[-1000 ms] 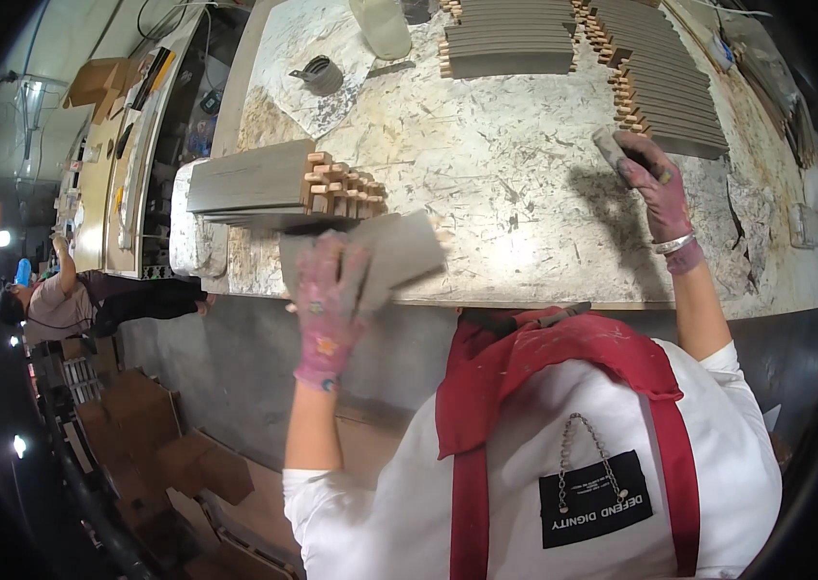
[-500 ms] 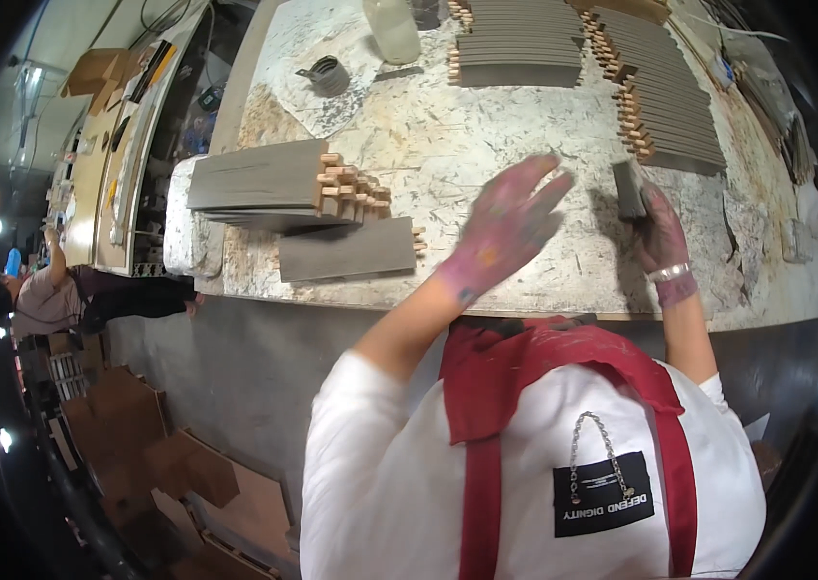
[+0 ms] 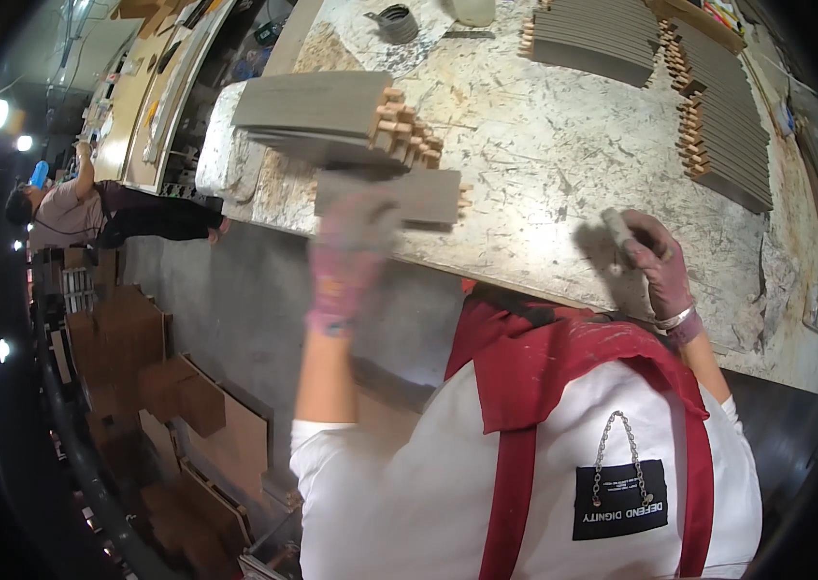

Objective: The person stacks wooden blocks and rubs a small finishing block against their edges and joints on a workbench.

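My right hand (image 3: 658,266), in a stained pinkish glove, is closed around a small grey block (image 3: 617,228) held above the table. The block looks like a sanding block, but its kind is not certain. My left hand (image 3: 356,256) is smeared by motion over the left end of a grey-painted wooden piece (image 3: 436,198) near the table's front edge. Whether it touches that piece I cannot tell. Light wooden pegs stick out of the piece's right end. Just behind lies a stack of similar grey pieces (image 3: 312,104), their pegged ends facing right.
Rows of grey pegged pieces (image 3: 592,41) stand at the back, with another long row (image 3: 732,135) at the right. A dark ribbed cup (image 3: 396,24) and a cloudy container (image 3: 473,10) are at the far side. Cardboard (image 3: 225,411) leans below left. Another person (image 3: 75,208) works far left.
My left hand has swung left from mid-table to the single grey piece. My right hand still holds the block, now nearer the front edge. The view has turned and shifted.
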`<act>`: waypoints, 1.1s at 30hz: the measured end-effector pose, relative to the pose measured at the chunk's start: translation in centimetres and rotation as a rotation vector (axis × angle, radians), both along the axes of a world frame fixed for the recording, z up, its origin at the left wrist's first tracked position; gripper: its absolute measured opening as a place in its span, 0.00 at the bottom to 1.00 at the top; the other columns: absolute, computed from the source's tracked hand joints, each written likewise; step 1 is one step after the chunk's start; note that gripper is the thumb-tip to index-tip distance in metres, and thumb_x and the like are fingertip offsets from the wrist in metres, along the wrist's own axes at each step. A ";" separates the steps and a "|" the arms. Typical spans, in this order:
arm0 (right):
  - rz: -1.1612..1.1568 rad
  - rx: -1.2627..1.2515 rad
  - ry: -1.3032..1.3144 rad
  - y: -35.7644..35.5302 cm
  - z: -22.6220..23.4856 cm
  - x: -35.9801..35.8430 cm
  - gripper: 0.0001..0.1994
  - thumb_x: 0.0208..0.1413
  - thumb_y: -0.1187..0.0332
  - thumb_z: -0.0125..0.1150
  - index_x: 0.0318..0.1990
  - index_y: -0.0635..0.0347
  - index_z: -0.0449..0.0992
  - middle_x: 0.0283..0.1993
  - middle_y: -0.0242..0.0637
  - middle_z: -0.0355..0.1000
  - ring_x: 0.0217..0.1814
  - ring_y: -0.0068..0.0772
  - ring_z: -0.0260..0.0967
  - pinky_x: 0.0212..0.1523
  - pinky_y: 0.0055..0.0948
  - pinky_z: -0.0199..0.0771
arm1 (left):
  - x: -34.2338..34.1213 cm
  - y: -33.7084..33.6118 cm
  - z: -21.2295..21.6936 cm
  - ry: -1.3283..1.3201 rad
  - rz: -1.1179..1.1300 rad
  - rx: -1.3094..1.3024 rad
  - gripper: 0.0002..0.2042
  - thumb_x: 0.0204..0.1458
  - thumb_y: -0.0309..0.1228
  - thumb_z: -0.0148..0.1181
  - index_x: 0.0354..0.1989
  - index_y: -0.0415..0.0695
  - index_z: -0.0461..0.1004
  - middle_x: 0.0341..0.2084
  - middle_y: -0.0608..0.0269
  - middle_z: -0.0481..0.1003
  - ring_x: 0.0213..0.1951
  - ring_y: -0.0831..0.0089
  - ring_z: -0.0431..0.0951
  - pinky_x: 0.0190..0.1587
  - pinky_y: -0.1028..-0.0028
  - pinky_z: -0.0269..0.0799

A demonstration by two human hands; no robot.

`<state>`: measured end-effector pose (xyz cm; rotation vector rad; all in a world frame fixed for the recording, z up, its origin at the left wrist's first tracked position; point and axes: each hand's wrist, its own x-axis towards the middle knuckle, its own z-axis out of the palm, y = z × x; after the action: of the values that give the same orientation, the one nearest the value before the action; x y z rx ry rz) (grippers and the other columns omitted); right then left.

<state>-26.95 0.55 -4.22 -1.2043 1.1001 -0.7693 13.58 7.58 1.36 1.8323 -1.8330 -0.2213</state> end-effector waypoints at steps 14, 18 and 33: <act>0.605 -0.984 0.478 1.5 3.9 24.6 0.23 0.50 0.64 0.67 0.56 0.47 0.73 0.48 0.37 0.70 0.52 0.43 0.68 0.54 0.44 0.62 | 16.1 -2.1 -6.0 0.083 -0.297 0.226 0.42 0.42 0.40 0.73 0.68 0.44 0.61 0.65 0.50 0.64 0.67 0.53 0.61 0.69 0.62 0.57; 0.625 -1.113 0.479 1.2 3.5 30.4 0.23 0.47 0.67 0.68 0.53 0.49 0.74 0.44 0.36 0.70 0.46 0.42 0.70 0.52 0.45 0.65 | 17.8 -2.4 -7.5 0.019 -0.349 0.141 0.41 0.43 0.41 0.72 0.67 0.44 0.62 0.62 0.49 0.66 0.65 0.52 0.63 0.67 0.60 0.59; 0.599 -1.247 0.741 1.9 1.7 35.0 0.15 0.54 0.63 0.59 0.50 0.42 0.77 0.49 0.34 0.73 0.49 0.40 0.75 0.49 0.46 0.70 | 18.9 -3.7 -8.2 0.043 -0.425 0.089 0.38 0.39 0.40 0.73 0.62 0.47 0.67 0.56 0.49 0.69 0.60 0.48 0.66 0.62 0.57 0.65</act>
<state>8.04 2.43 -2.56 -2.8786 0.6486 -0.4898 32.48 3.85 -6.88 1.4584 -2.1944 -0.4982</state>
